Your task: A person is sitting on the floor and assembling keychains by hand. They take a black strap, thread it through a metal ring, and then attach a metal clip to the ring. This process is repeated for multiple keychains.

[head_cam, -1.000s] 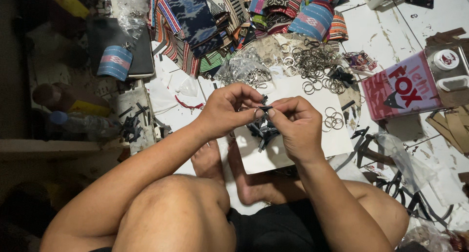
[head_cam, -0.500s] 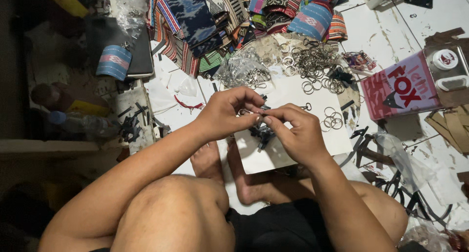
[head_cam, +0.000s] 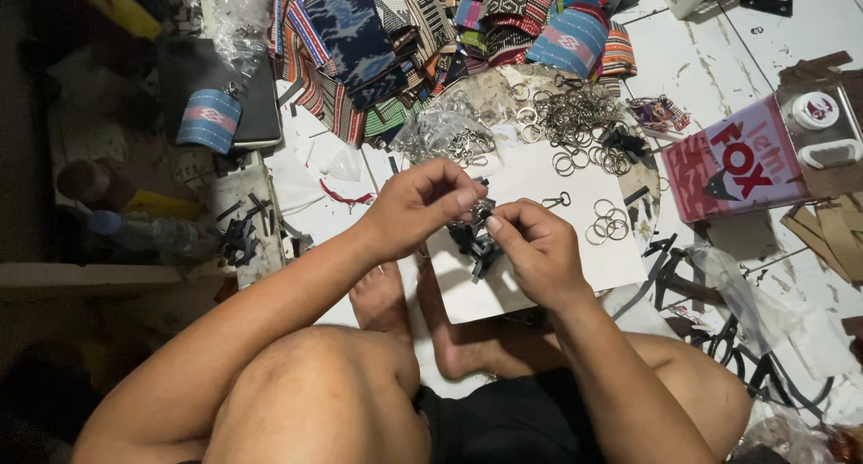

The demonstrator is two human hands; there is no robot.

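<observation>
Above the white board (head_cam: 575, 248), black strap (head_cam: 476, 241) between both hands, hanging downward.

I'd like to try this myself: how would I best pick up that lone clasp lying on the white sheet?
Probably pinch the clasp from above, across its narrow middle. It lies flat on the white sheet, apart from the loose rings, with bare sheet around it.

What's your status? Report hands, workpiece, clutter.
Left hand and right hand both pinching a small metal clasp over black strap pieces. White board underneath. Loose key rings close by, not obstructing.
</observation>
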